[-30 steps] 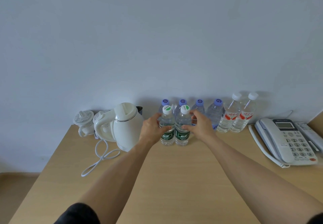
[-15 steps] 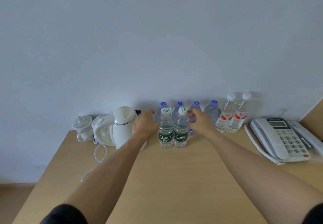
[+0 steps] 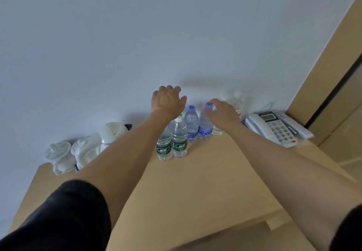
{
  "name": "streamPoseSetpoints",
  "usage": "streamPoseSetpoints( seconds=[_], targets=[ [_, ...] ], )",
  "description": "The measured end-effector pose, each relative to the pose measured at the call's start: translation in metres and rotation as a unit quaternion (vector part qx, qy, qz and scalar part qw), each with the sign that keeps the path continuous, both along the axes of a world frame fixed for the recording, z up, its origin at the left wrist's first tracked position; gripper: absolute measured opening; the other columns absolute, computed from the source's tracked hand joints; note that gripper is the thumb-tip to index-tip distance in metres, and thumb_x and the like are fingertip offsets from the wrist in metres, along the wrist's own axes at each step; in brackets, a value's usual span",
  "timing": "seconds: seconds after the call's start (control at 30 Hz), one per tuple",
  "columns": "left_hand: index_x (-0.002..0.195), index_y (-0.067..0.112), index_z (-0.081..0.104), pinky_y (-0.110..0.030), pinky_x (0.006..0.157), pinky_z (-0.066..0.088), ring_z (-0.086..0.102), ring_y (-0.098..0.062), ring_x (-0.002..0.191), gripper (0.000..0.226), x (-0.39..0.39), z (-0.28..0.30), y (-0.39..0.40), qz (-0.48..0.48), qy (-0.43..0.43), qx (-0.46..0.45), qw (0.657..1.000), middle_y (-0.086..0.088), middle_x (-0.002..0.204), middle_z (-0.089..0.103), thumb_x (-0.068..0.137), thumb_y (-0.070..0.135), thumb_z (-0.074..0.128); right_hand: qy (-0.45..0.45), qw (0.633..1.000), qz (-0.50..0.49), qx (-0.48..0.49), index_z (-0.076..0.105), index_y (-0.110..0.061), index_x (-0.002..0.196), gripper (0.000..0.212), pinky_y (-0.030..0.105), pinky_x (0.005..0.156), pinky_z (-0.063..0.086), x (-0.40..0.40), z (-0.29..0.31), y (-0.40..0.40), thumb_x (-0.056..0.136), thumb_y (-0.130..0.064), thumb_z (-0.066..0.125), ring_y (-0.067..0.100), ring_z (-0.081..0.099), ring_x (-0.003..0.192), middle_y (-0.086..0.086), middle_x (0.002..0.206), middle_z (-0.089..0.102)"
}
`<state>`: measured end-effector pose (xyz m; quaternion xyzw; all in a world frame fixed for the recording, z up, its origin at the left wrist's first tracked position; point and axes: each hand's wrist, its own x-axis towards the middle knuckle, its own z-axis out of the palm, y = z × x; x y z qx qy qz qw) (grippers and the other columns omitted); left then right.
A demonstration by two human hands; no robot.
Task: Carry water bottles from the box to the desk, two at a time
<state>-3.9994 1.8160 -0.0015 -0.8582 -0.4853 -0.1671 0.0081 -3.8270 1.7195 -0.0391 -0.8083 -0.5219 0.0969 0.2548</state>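
Two green-labelled water bottles [image 3: 178, 141] stand side by side on the wooden desk [image 3: 195, 188], in front of a row of purple-capped bottles [image 3: 192, 125] along the wall. My left hand [image 3: 167, 102] hovers above the bottles with its fingers spread, holding nothing. My right hand [image 3: 221, 111] is raised beside the purple caps, fingers apart, and partly hides the red-labelled bottles [image 3: 235, 100] behind it. No box is in view.
A white electric kettle [image 3: 112, 135] and two white lidded cups [image 3: 58, 152] stand at the desk's back left. A white telephone [image 3: 272, 127] lies at the back right beside a wooden panel [image 3: 333, 74]. The desk's front edge runs at lower right.
Both hands have let go of the green-labelled bottles and risen above them. The camera has moved closer and tilted, so the desk looks skewed.
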Motion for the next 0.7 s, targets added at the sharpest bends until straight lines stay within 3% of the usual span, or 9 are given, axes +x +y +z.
streamPoseSetpoints(
  seconds=[0.3,0.53,0.7],
  targets=[
    [0.138,0.018,0.055,-0.042,0.1,0.039,0.051,-0.03,0.122,0.047,0.127,-0.009,-0.079,-0.175,0.062,-0.017,0.982,-0.009,0.129,0.062,0.102,0.044,0.041,-0.051,0.988,-0.132,-0.068,0.052,-0.019,0.136,0.048,0.044,0.098,0.046,0.067,0.001,-0.115,0.099,-0.049,0.044,0.034,0.054,0.125,0.011,0.134,0.058],
    [0.138,0.022,0.053,-0.045,0.104,0.035,0.051,-0.03,0.127,0.044,0.218,-0.012,-0.188,-0.288,0.139,-0.037,0.947,-0.006,0.137,0.058,0.101,0.038,0.038,-0.055,0.961,-0.244,-0.117,0.042,-0.025,0.148,0.053,0.041,0.099,0.044,0.133,-0.006,-0.237,0.1,-0.048,0.045,0.033,0.047,0.13,0.01,0.144,0.052],
    [0.142,0.023,0.051,-0.053,0.115,0.026,0.043,-0.031,0.136,0.045,0.284,-0.02,-0.288,-0.376,0.158,-0.068,0.911,-0.007,0.145,0.053,0.102,0.037,0.036,-0.055,0.934,-0.307,-0.176,0.037,-0.027,0.151,0.057,0.048,0.11,0.036,0.176,-0.007,-0.347,0.099,-0.05,0.042,0.036,0.04,0.137,0.011,0.15,0.046]
  ],
)
